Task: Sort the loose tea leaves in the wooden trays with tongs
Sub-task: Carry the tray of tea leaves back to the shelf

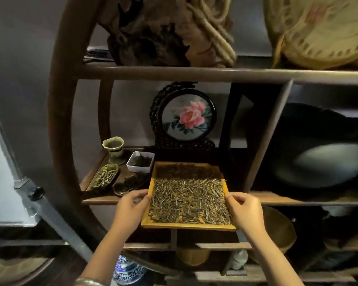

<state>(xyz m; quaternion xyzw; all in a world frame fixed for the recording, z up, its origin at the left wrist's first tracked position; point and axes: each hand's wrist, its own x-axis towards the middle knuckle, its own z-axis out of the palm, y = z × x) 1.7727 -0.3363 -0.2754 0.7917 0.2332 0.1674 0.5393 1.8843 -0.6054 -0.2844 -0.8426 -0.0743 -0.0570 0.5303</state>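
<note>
Two bare forearms reach up from the bottom edge; a pale bangle (89,282) circles the left wrist. Left hand (130,211) grips the left rim of a wooden tray (186,225), fingers curled over the edge; right hand (246,213) pinches the right rim, thumb and fingertips closed on the wood. The hands sit well apart, one on each side. Tray is yellow-rimmed, square, its near part sticking out past the front of the shelf (99,201) and its far part lying over the shelf board. Loose tea leaves (189,200), thin and grey-green, cover the tray floor almost edge to edge; a darker band of leaf (186,171) lies beyond them at the tray's far end, in shadow. Left of the tray on the same shelf: a dark dish of leaf (130,183), an elongated green scoop dish (105,176) holding pale green leaf, a white rectangular dish (140,162) with dark leaf, and a green footed cup (114,149) farther back. Behind the tray stands a round dark-framed screen (183,118) painted with a pink peony. Below the shelf, a blue-and-white porcelain jar (126,271). Above, a gnarled root carving (153,38) and a woven basket (322,32), both blurred. Large dark wok-like vessel (318,157) at right.
</note>
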